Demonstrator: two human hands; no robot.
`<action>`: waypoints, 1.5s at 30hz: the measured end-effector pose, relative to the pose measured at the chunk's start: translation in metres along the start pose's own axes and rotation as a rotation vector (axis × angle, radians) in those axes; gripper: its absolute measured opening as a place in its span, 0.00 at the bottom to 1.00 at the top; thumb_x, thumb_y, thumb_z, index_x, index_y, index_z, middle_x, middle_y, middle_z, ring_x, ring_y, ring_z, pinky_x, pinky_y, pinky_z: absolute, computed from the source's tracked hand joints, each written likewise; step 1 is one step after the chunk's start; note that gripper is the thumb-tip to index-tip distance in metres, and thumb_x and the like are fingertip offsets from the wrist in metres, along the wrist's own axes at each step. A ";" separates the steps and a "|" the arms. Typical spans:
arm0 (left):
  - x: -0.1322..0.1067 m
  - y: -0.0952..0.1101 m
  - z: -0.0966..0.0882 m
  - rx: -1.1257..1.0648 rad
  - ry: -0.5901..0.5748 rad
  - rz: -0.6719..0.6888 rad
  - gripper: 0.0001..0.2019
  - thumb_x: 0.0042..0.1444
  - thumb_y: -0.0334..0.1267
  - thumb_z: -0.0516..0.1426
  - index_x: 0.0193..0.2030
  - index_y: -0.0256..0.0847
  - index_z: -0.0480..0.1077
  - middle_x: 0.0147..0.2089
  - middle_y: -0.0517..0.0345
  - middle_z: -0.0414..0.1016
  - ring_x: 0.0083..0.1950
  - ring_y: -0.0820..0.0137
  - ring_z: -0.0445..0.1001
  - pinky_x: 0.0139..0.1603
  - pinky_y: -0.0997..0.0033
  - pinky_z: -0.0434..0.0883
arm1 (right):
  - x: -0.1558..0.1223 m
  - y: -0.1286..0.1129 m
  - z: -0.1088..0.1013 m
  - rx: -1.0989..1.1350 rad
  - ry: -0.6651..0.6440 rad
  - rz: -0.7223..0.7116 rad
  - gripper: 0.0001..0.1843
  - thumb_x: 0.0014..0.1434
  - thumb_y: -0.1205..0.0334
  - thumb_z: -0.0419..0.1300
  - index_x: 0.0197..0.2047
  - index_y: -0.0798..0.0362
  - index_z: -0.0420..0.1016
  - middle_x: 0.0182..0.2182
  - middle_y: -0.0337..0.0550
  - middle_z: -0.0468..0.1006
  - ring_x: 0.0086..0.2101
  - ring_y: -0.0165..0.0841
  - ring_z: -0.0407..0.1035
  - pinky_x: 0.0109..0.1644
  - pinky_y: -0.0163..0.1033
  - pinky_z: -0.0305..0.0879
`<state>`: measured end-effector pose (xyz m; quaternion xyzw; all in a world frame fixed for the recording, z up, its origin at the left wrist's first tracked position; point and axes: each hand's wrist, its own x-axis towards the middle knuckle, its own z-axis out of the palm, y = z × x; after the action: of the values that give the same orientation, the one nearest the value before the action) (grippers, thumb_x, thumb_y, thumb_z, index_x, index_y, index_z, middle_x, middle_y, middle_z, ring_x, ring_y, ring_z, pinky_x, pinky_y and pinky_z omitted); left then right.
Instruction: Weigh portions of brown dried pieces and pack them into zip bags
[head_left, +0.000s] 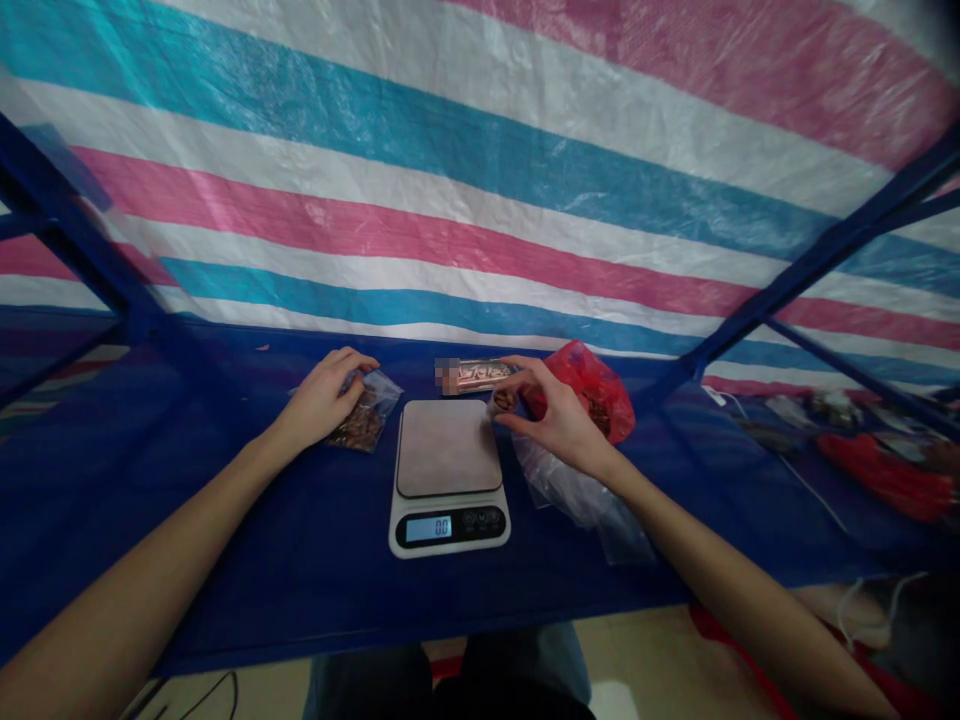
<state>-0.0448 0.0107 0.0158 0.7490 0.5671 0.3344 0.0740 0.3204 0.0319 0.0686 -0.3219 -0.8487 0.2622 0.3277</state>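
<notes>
A small digital kitchen scale (448, 475) sits on the blue table (225, 520) in front of me, its display lit and its platform bare. My left hand (324, 397) rests to the left of it, fingers curled on a small clear bag of brown pieces (366, 418). My right hand (553, 408) hovers at the scale's far right corner, pinching a small clear bag with brown pieces (504, 400). Just behind that hand lies a red plastic bag (592, 385) holding more brown pieces.
Empty clear plastic bags (577, 495) lie under my right forearm. A flat packet (480, 375) lies behind the scale. A striped tarp (480, 180) backs the table, with blue frame bars (817, 255) on both sides. Red things and cables lie at the far right.
</notes>
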 end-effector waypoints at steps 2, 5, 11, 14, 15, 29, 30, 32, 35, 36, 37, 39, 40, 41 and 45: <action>0.000 -0.001 0.000 -0.001 0.000 0.007 0.15 0.63 0.35 0.49 0.51 0.42 0.74 0.50 0.49 0.77 0.57 0.56 0.74 0.63 0.49 0.70 | 0.003 -0.018 0.008 0.010 -0.051 -0.050 0.37 0.61 0.66 0.70 0.69 0.46 0.61 0.50 0.44 0.82 0.50 0.39 0.77 0.60 0.51 0.71; -0.001 -0.002 0.001 0.007 -0.003 0.011 0.15 0.64 0.35 0.49 0.52 0.42 0.74 0.51 0.49 0.77 0.57 0.56 0.74 0.64 0.50 0.69 | 0.006 -0.036 0.028 -0.034 -0.160 -0.084 0.37 0.61 0.67 0.70 0.70 0.46 0.62 0.51 0.45 0.81 0.54 0.39 0.75 0.64 0.52 0.67; -0.002 0.002 -0.002 0.018 -0.005 0.009 0.15 0.64 0.35 0.49 0.51 0.41 0.74 0.51 0.49 0.77 0.57 0.56 0.74 0.63 0.51 0.70 | -0.006 -0.027 0.030 -0.092 -0.253 -0.060 0.44 0.61 0.63 0.72 0.74 0.46 0.57 0.58 0.49 0.78 0.58 0.43 0.72 0.64 0.54 0.68; -0.001 0.003 -0.003 0.020 -0.014 0.002 0.15 0.64 0.35 0.49 0.51 0.42 0.74 0.51 0.50 0.77 0.58 0.56 0.74 0.64 0.51 0.69 | -0.024 -0.009 -0.002 -0.125 -0.184 -0.038 0.31 0.65 0.64 0.68 0.68 0.46 0.66 0.56 0.48 0.79 0.56 0.41 0.74 0.62 0.52 0.70; 0.000 0.002 -0.002 0.023 -0.019 0.002 0.15 0.63 0.35 0.49 0.51 0.42 0.74 0.51 0.50 0.77 0.58 0.56 0.74 0.64 0.51 0.69 | -0.031 -0.002 -0.014 -0.147 -0.192 -0.026 0.23 0.67 0.66 0.66 0.63 0.47 0.72 0.54 0.48 0.80 0.54 0.40 0.75 0.60 0.51 0.71; -0.002 0.009 0.002 0.045 0.048 -0.004 0.15 0.62 0.34 0.50 0.50 0.40 0.74 0.50 0.48 0.77 0.56 0.56 0.74 0.62 0.52 0.70 | -0.064 0.038 -0.045 -0.438 -0.329 -0.087 0.03 0.68 0.65 0.63 0.40 0.53 0.78 0.40 0.49 0.77 0.43 0.42 0.69 0.48 0.46 0.66; -0.003 0.010 0.002 0.049 0.064 -0.002 0.15 0.62 0.34 0.49 0.50 0.40 0.74 0.50 0.48 0.78 0.56 0.56 0.74 0.62 0.52 0.70 | -0.063 0.039 -0.045 -0.441 -0.321 -0.095 0.04 0.68 0.65 0.63 0.39 0.53 0.77 0.38 0.48 0.77 0.42 0.42 0.69 0.47 0.46 0.65; -0.004 0.013 0.001 0.059 0.101 0.000 0.15 0.64 0.34 0.49 0.50 0.40 0.75 0.50 0.48 0.78 0.56 0.56 0.74 0.62 0.51 0.70 | -0.062 0.040 -0.045 -0.435 -0.313 -0.115 0.05 0.68 0.65 0.63 0.38 0.52 0.76 0.36 0.47 0.77 0.41 0.41 0.70 0.46 0.45 0.64; -0.004 0.018 -0.003 0.069 0.171 0.008 0.15 0.67 0.36 0.48 0.51 0.40 0.75 0.51 0.48 0.78 0.57 0.56 0.73 0.62 0.50 0.70 | -0.063 0.038 -0.048 -0.444 -0.296 -0.130 0.06 0.68 0.67 0.62 0.36 0.52 0.75 0.34 0.45 0.79 0.39 0.40 0.71 0.45 0.44 0.63; -0.004 0.022 -0.005 0.064 0.203 0.015 0.15 0.68 0.36 0.48 0.51 0.40 0.75 0.50 0.48 0.78 0.57 0.56 0.73 0.62 0.51 0.70 | -0.062 0.034 -0.051 -0.455 -0.272 -0.131 0.06 0.68 0.67 0.62 0.36 0.52 0.74 0.34 0.45 0.78 0.38 0.40 0.71 0.44 0.44 0.63; -0.003 0.028 -0.009 0.049 0.244 0.024 0.15 0.68 0.36 0.48 0.51 0.41 0.75 0.50 0.49 0.78 0.57 0.57 0.74 0.62 0.51 0.70 | -0.061 0.028 -0.055 -0.463 -0.241 -0.134 0.06 0.68 0.67 0.62 0.36 0.52 0.74 0.34 0.45 0.78 0.38 0.40 0.71 0.44 0.44 0.63; 0.000 0.048 -0.017 -0.017 0.333 0.047 0.14 0.70 0.38 0.49 0.49 0.41 0.75 0.50 0.50 0.78 0.56 0.59 0.74 0.63 0.53 0.70 | -0.054 0.010 -0.065 -0.459 -0.155 -0.166 0.06 0.69 0.66 0.60 0.37 0.52 0.73 0.36 0.46 0.77 0.39 0.40 0.71 0.45 0.44 0.64; 0.002 0.063 -0.021 -0.071 0.368 0.064 0.13 0.71 0.39 0.49 0.49 0.42 0.75 0.50 0.51 0.79 0.56 0.60 0.75 0.63 0.54 0.70 | -0.049 -0.002 -0.071 -0.448 -0.117 -0.195 0.06 0.70 0.66 0.59 0.38 0.52 0.72 0.37 0.47 0.76 0.40 0.40 0.70 0.45 0.44 0.65; 0.005 0.080 -0.025 -0.130 0.355 0.097 0.13 0.72 0.40 0.50 0.51 0.42 0.75 0.51 0.52 0.79 0.56 0.61 0.75 0.62 0.56 0.70 | -0.043 -0.016 -0.076 -0.438 -0.081 -0.232 0.06 0.71 0.66 0.57 0.39 0.52 0.72 0.39 0.48 0.76 0.41 0.40 0.70 0.46 0.44 0.66; 0.020 0.153 -0.035 -0.320 -0.034 0.278 0.21 0.69 0.48 0.59 0.65 0.46 0.68 0.62 0.50 0.77 0.61 0.60 0.75 0.63 0.57 0.71 | -0.012 -0.069 -0.084 -0.466 -0.028 -0.377 0.07 0.71 0.69 0.54 0.40 0.52 0.71 0.36 0.46 0.76 0.40 0.40 0.70 0.45 0.44 0.66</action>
<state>0.0598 -0.0342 0.1260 0.8042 0.3967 0.4147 0.1549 0.3627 -0.0019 0.1636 -0.2215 -0.9352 -0.0009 0.2762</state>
